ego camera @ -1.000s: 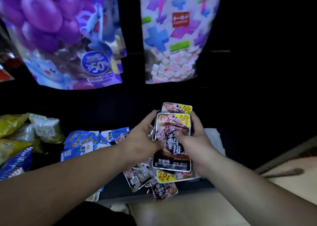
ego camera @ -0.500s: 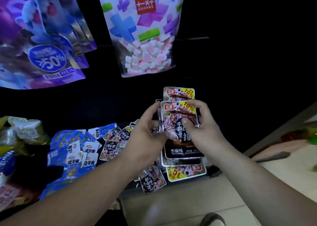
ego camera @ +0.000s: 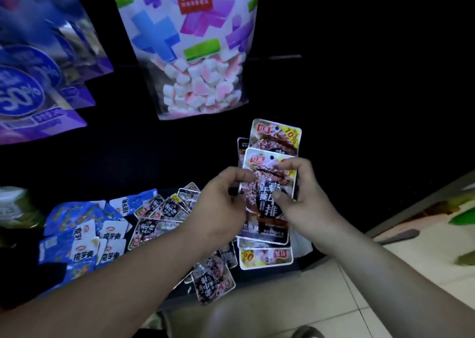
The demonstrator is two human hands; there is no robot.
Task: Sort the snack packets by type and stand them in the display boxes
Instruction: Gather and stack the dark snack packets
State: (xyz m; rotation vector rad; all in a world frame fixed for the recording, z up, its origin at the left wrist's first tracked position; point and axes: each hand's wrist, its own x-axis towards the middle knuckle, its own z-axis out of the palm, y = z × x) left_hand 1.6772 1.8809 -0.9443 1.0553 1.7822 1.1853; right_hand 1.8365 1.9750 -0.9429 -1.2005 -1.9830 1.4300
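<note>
**squaring up the steak stack**

both hands are working one bundle here. the left hand (ego camera: 221, 199) is pinching the steak stack (ego camera: 267, 209) along its left edge, fingers curling in tight. the right hand (ego camera: 305, 199) is gripping the right side, thumb pressing on the front packet and forefinger hooking over its top. the stack is being held upright in the air above the dark shelf (ego camera: 257, 276), with one packet poking out on top and another sticking out below, upside down.

this is looking like gathering and aligning one type, not placing yet. loose steak packets (ego camera: 159, 214) are lying just left of the left hand, beside the blue packets (ego camera: 84, 237), and a stray packet (ego camera: 213, 283) is hanging at the shelf's front edge.

no display box is showing in this dark. next up, i'm guessing: tapping the edges flush, turning the flipped packet, then finding the box.
</note>
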